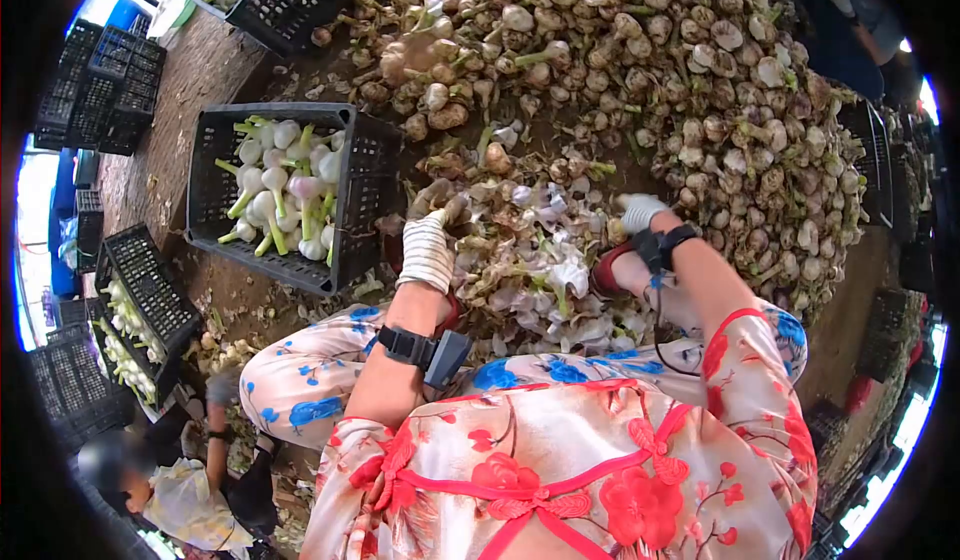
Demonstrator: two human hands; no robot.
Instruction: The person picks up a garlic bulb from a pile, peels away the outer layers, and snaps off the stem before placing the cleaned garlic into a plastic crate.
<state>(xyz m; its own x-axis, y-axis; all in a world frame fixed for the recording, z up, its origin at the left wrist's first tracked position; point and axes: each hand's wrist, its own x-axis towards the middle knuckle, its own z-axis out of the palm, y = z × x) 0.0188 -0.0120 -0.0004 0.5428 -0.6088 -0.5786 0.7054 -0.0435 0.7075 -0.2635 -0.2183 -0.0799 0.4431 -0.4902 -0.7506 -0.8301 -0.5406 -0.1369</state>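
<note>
Closest to you, on your side of the crate [355, 200], a black strapped unit [425, 350] sits on your left forearm. Just past it your left hand [428, 250], in a striped glove, reaches into the loose heap of garlic and skins [530, 260] right beside the crate's near right corner. Its fingers curl under among the bulbs, and you cannot tell whether that grip is closed on one or only resting. Your right hand [638, 212], in a white glove, lies on the side of the heap away from the crate, well apart from the left. Its fingers are buried too, so its grip cannot be read either.

The crate holds cleaned white garlic with green stems [275, 195]. Its right wall stands just beside your left hand, with only a narrow littered strip between. Beyond the crate and the heap rises the big pile of rough garlic [700, 70], closing the far and right sides. Open room lies left of the crate, on brown ground [190, 90], up to stacked black crates [110, 95]. Nearer than the crate and to its left, another person [190, 490] crouches.
</note>
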